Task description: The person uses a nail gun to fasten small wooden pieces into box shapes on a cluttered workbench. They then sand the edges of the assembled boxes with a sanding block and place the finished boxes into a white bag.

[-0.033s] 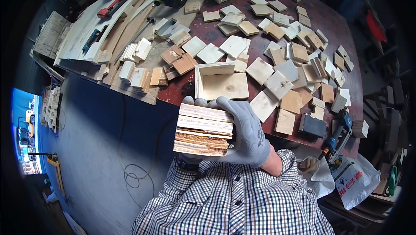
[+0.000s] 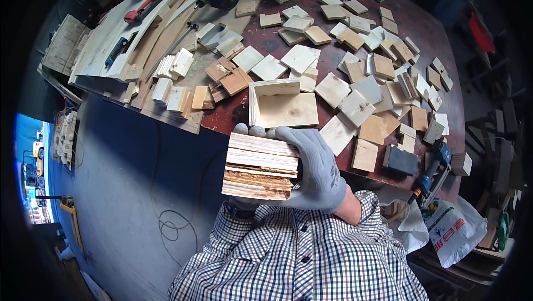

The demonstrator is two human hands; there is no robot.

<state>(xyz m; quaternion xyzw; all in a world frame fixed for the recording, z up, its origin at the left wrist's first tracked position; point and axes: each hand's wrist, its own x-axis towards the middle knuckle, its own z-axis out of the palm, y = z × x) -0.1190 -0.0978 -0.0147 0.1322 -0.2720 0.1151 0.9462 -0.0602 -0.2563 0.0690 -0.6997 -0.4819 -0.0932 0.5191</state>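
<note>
I watched from far away through the head camera, and hardly a thing had changed since the picture just before. The stack of wood pieces (image 2: 261, 166) was in the same place, and its layers lay the same way. The top of the right hand's (image 2: 319, 170) glove seemed a tiny bit lower, but that was so small I was not sure. To me this meant the work was at a still moment, with the wood kept steady.

The right hand's grip was closed around the right side of the stack. The left hand (image 2: 244, 202) was mostly hidden below the wood, so I could not tell how tight its grip was. Some gray fingertips (image 2: 257, 131) peeked over the back, but I could not tell whose they were.

The stack was up in the air, in front of the near edge of the tabletop (image 2: 419, 23), with its rough ends facing me. Just past it, by that near edge, sat a wooden box shape (image 2: 288, 111) with open sides. Lots of flat wood squares (image 2: 333, 90) lay about the middle and right side. Near the right corner were a dark block (image 2: 401, 160) and a nail gun (image 2: 430, 176).
</note>
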